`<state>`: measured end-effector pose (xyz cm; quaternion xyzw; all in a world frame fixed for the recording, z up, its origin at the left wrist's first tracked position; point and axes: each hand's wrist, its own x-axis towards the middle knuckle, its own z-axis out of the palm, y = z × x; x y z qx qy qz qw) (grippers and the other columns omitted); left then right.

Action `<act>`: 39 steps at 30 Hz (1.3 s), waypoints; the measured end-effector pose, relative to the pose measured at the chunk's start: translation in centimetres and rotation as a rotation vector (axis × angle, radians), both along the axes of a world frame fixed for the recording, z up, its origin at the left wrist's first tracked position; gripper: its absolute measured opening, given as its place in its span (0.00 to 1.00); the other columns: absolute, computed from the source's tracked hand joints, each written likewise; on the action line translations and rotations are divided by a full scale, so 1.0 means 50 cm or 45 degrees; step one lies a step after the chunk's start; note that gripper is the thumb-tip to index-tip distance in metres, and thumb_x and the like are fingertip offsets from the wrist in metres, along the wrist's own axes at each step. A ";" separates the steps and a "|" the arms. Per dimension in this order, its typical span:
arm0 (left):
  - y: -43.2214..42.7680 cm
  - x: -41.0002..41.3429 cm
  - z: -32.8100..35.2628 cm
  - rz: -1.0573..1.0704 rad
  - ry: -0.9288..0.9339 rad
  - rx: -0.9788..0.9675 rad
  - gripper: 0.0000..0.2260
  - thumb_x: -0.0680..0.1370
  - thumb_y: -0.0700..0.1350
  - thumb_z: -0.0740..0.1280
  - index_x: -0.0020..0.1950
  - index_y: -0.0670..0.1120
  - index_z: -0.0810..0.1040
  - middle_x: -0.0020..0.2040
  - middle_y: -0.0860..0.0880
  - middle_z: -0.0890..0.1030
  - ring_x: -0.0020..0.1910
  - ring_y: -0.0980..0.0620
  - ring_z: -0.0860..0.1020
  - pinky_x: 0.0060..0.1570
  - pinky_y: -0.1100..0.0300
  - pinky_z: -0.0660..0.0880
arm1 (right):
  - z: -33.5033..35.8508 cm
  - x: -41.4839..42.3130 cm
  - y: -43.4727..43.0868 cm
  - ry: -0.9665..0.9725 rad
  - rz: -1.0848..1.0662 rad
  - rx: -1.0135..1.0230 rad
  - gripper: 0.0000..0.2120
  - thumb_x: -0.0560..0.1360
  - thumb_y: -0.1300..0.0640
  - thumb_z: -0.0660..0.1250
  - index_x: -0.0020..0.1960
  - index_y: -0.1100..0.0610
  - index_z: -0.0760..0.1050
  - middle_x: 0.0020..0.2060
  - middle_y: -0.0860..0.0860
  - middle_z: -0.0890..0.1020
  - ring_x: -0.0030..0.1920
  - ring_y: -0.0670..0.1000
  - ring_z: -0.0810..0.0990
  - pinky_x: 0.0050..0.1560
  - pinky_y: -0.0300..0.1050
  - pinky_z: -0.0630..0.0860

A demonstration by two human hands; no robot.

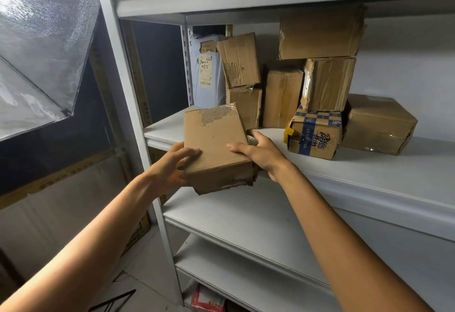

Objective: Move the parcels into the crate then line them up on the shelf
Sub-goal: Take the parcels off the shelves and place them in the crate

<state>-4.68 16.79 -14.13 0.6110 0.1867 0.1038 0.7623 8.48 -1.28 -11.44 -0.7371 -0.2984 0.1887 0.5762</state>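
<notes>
You hold a brown cardboard parcel [214, 146] at the front left corner of the white metal shelf [369, 171] — its far end over the board, its near end jutting past the lip. Your left hand [170, 171] grips the parcel's left side, fingers spread onto its top. Your right hand [261, 154] clasps the right side, thumb on top and fingers curled round the far edge. Behind it, stacked brown boxes [283, 97] stand toward the back of the same shelf — a blue-checked box [314, 137] in front of them to the right, a pale mailer bag [206, 73] upright at the far left.
</notes>
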 end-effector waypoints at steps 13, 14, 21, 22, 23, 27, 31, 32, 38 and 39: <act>-0.097 -0.052 -0.066 0.099 -0.132 0.308 0.42 0.59 0.56 0.79 0.66 0.62 0.59 0.60 0.46 0.76 0.56 0.44 0.79 0.52 0.40 0.78 | -0.062 -0.068 -0.079 -0.034 -0.002 0.145 0.27 0.72 0.50 0.73 0.69 0.49 0.70 0.59 0.49 0.78 0.55 0.50 0.78 0.52 0.44 0.79; -0.103 -0.050 -0.058 0.102 -0.159 0.342 0.45 0.55 0.59 0.81 0.65 0.64 0.60 0.60 0.47 0.77 0.57 0.44 0.79 0.52 0.40 0.78 | -0.065 -0.069 -0.091 -0.012 -0.015 0.185 0.24 0.72 0.50 0.73 0.66 0.48 0.72 0.58 0.50 0.80 0.54 0.51 0.79 0.52 0.45 0.80; -0.184 0.008 0.025 0.068 -0.453 0.550 0.46 0.54 0.68 0.77 0.68 0.68 0.61 0.62 0.55 0.79 0.58 0.51 0.79 0.52 0.57 0.80 | -0.008 -0.066 -0.196 -0.111 -0.216 0.405 0.18 0.72 0.51 0.74 0.60 0.46 0.76 0.54 0.44 0.82 0.57 0.47 0.80 0.57 0.46 0.78; -0.200 0.022 0.045 0.061 -0.497 0.582 0.48 0.54 0.69 0.76 0.70 0.67 0.60 0.60 0.59 0.79 0.56 0.55 0.80 0.48 0.64 0.79 | 0.010 -0.062 -0.214 -0.134 -0.250 0.425 0.18 0.72 0.51 0.74 0.61 0.46 0.76 0.53 0.43 0.82 0.56 0.46 0.80 0.56 0.44 0.79; -0.217 0.037 0.063 0.030 -0.542 0.608 0.48 0.54 0.70 0.75 0.71 0.65 0.60 0.58 0.62 0.80 0.54 0.59 0.80 0.44 0.68 0.78 | 0.028 -0.058 -0.235 -0.152 -0.283 0.447 0.19 0.72 0.52 0.74 0.61 0.47 0.75 0.52 0.42 0.82 0.55 0.45 0.81 0.55 0.41 0.79; -0.298 0.100 0.115 -0.198 -0.705 0.667 0.46 0.61 0.65 0.75 0.76 0.58 0.60 0.61 0.56 0.80 0.58 0.59 0.79 0.47 0.64 0.79 | 0.068 -0.045 -0.341 -0.243 -0.475 0.450 0.24 0.71 0.51 0.74 0.65 0.47 0.73 0.54 0.43 0.82 0.54 0.44 0.81 0.55 0.41 0.79; -0.402 0.181 0.120 -0.456 -0.787 0.526 0.41 0.64 0.55 0.75 0.75 0.58 0.63 0.60 0.51 0.81 0.57 0.52 0.80 0.49 0.58 0.80 | 0.063 -0.040 -0.464 -0.277 -0.687 0.435 0.29 0.71 0.51 0.74 0.69 0.46 0.70 0.57 0.48 0.82 0.54 0.48 0.82 0.51 0.43 0.81; -0.433 0.200 0.118 -0.517 -0.790 0.492 0.41 0.64 0.55 0.76 0.74 0.59 0.63 0.59 0.52 0.81 0.57 0.52 0.80 0.49 0.57 0.80 | 0.061 -0.040 -0.496 -0.284 -0.747 0.428 0.29 0.71 0.52 0.74 0.70 0.46 0.69 0.57 0.48 0.82 0.54 0.47 0.82 0.49 0.41 0.81; -0.650 0.287 0.087 -0.798 -0.821 0.384 0.34 0.71 0.41 0.75 0.73 0.56 0.65 0.59 0.52 0.80 0.56 0.55 0.80 0.53 0.55 0.79 | 0.039 -0.079 -0.687 -0.342 -1.104 0.431 0.26 0.72 0.54 0.74 0.67 0.43 0.70 0.60 0.42 0.79 0.49 0.37 0.81 0.43 0.33 0.78; -0.688 0.293 0.079 -0.845 -0.807 0.349 0.34 0.71 0.40 0.75 0.73 0.54 0.65 0.59 0.49 0.80 0.55 0.54 0.80 0.52 0.56 0.80 | 0.029 -0.094 -0.716 -0.349 -1.171 0.422 0.28 0.72 0.53 0.74 0.68 0.43 0.69 0.61 0.42 0.78 0.51 0.38 0.80 0.45 0.35 0.78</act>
